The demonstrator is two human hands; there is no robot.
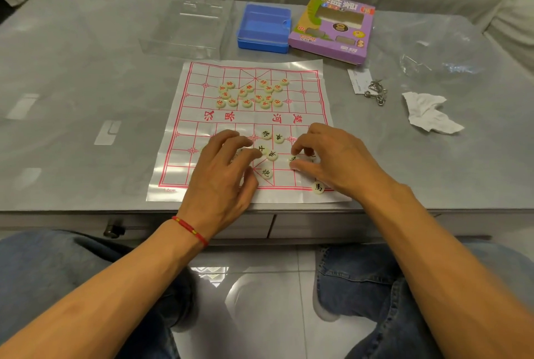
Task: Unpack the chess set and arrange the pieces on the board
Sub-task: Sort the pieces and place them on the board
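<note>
A plastic Chinese chess board (312,92) with red lines lies flat on the grey table. Several red-lettered round pieces (250,93) are bunched on its far half. Several black-lettered pieces (272,145) lie loose on the near half, and one black piece (318,187) sits at the near right corner line. My left hand (222,176) rests over the near half with fingers spread and slightly bent, its fingertips touching pieces; some pieces are hidden under it. My right hand (332,159) pinches a black piece (293,159) between thumb and forefinger.
A clear plastic tray (190,23), a blue case (264,29) and a purple cardboard box (332,29) stand behind the board. To the right lie metal ring puzzles (375,92), a small card (358,81), crumpled white paper (427,113) and a clear bag (442,52).
</note>
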